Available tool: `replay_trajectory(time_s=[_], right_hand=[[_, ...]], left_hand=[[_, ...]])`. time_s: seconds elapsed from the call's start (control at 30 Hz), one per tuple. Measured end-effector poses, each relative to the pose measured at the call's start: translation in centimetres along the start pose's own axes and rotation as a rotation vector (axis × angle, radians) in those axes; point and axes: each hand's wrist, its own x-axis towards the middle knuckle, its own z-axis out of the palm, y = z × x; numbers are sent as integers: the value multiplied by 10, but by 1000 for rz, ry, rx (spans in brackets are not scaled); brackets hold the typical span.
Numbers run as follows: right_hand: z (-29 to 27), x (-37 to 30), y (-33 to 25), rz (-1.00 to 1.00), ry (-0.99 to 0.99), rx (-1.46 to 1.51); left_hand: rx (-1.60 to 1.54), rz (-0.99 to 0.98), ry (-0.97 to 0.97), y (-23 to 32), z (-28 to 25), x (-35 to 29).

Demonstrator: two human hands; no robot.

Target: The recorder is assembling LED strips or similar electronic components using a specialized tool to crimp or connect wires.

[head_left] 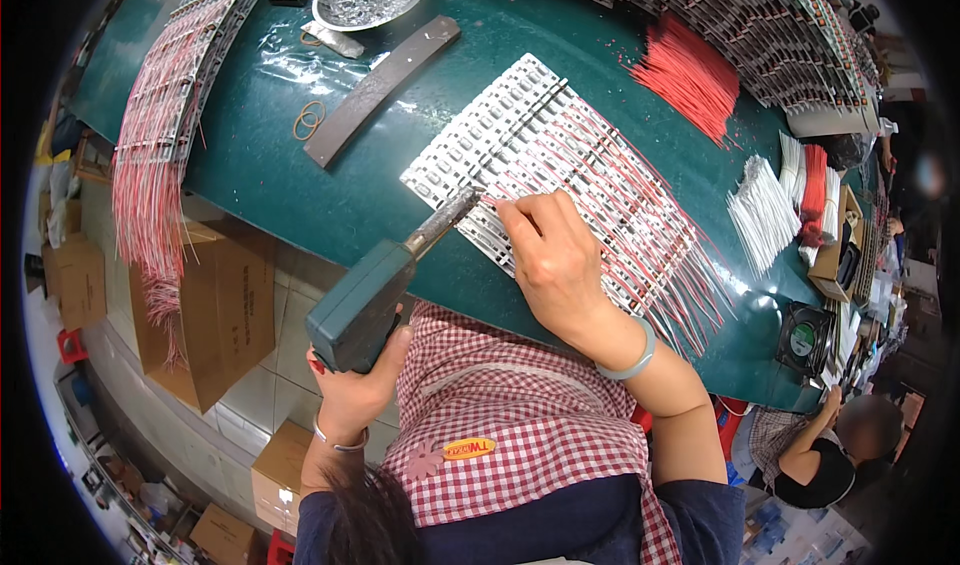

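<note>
From afar I'm watching my left hand point(362, 393) grip a dark-green, block-bodied soldering gun point(360, 300), its metal tip point(458, 205) at the white, slatted circuit panel point(510, 125) on the green table point(250, 175). My right hand point(555, 255) presses 2 fingertips together beside it; anything pinched is too small to tell.

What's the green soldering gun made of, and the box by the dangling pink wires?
The soldering gun: smooth, satin body, probably plastic, with moulded-looking edges; its barrel seems metal, from the grey shine. The box: likely matte cardboard, from its brown, thin walls.
</note>
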Motion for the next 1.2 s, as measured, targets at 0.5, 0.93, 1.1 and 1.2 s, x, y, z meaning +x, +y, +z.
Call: replay_trajectory(time_s=[0.5,0.93,1.1,1.2], right_hand=[[0,0,-3,48,-1,1],[0,0,-4,55,-4,-19],[1,0,-4,49,4,-12],[-1,1,-4,26,47,-25]], left_hand=[[237,160,-54,-11,-2,4],[234,224,-124,-29,-19,-1],[228,252,-158,-28,-20,-4],[209,237,-154,-28,-21,-5]])
